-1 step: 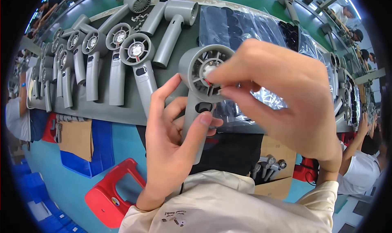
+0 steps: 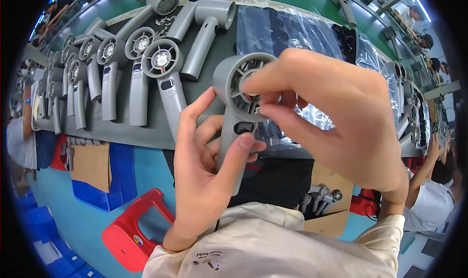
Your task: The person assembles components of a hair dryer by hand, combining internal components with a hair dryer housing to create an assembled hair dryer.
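Observation:
My left hand [image 2: 202, 166] is wrapped round the grey handle of a handheld fan [image 2: 227, 136], thumb beside its dark oval window. The fan is tilted, with its round, spoked opening facing me. My right hand [image 2: 336, 112] reaches over from the right, index finger and thumb bent into that opening. Its index tip covers part of the hub, where a bit of red shows. A small grey piece shows beside the thumb tip; whether the fingers grip it, I cannot tell. Behind the left fingers lies a similar fan [image 2: 168, 85] on the dark mat.
Several grey fans stand in rows on the mat [image 2: 156, 134] to the left. Small grey parts [image 2: 165, 21] lie near the back. Clear plastic with dark round parts [image 2: 278, 31] lies behind my hands. A red stool [image 2: 122, 244] and a carton of fans [image 2: 329, 224] are below.
My right hand's fingertips have shifted slightly left and further over the fan's hub, covering more of it. The left hand and its hold on the fan look almost unchanged.

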A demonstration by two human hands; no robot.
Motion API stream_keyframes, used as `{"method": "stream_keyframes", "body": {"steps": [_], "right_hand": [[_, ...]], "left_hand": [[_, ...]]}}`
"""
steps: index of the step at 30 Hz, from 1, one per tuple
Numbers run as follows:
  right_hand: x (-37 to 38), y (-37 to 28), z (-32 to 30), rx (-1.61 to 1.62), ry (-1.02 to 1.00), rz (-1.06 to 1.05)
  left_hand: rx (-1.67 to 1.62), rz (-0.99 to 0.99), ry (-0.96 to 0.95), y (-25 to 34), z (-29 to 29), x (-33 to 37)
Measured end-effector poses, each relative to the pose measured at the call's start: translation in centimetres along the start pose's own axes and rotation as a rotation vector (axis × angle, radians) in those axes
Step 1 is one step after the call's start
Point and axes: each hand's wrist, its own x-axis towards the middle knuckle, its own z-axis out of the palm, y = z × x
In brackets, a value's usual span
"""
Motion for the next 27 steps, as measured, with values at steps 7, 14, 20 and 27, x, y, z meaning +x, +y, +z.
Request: {"method": "stream_keyframes", "body": {"steps": [7,14,20,27], "right_hand": [[-0.5,0.9,0.6,-0.242,-0.051,-0.038],[0.7,-0.7,0.1,-0.425,-0.293,-0.035],[0.8,1.3,0.3,-0.223,-0.116,-0.064],[0.7,4.3,-2.3,-0.207,-0.287,0.061]], "left_hand": [[0.123,0.066,0.028,0.0,0.5,-0.7],[0.256,0.091,0.038,-0.3,0.6,-1.0],[0.214,0.027,0.039,-0.2,0.5,-0.6],[0.122,-0.026,0.036,-0.2,0.9,0.4]]}}
